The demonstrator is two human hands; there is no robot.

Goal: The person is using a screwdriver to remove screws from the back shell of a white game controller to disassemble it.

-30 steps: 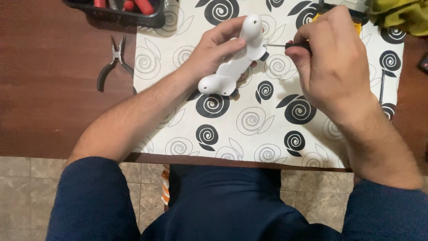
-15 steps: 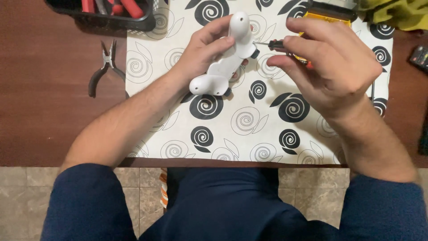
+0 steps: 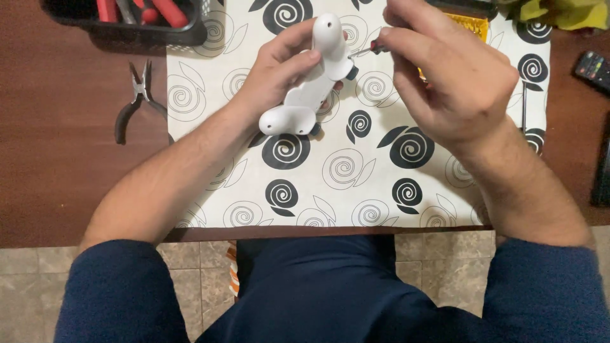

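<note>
Surface: dark reddish-brown wooden tabletop [image 3: 57, 165], with a white mat printed in black spirals and leaves [image 3: 343, 171] spread over the middle of it. Beige floor tiles show below the near edge, so I'm looking pretty much straight down.

Left hand: my left hand [image 3: 279, 70] is wrapped around a white moulded plastic body with a rounded top and a bulbous lower end [image 3: 311, 82], fingers closed on its side. It's held tilted, just above the mat near the top centre, lower end pointing back toward me.

Right hand: my right hand [image 3: 451, 82] is pinched shut on a small screwdriver with a thin metal shaft and a red-and-black grip [image 3: 365, 50]. Most of the handle is buried in the fingers. The tip sits right at the side of the white body; can't tell from here whether it's seated in a screw.

Left of the mat: black-handled metal pliers [image 3: 133, 101] lying on the bare wood, well apart from both hands.

Top left corner: black plastic basket [image 3: 152, 35] with red-handled tools [image 3: 168, 11] in it, overlapping the mat's corner.

Top right: a bit of a yellow ribbed object [image 3: 470, 24] behind my right hand, crumpled yellow-green cloth [image 3: 559, 13] further out, and a dark remote control [image 3: 592, 68] on the wood at the far right.

Bottom: dark blue sleeves and lap.
</note>
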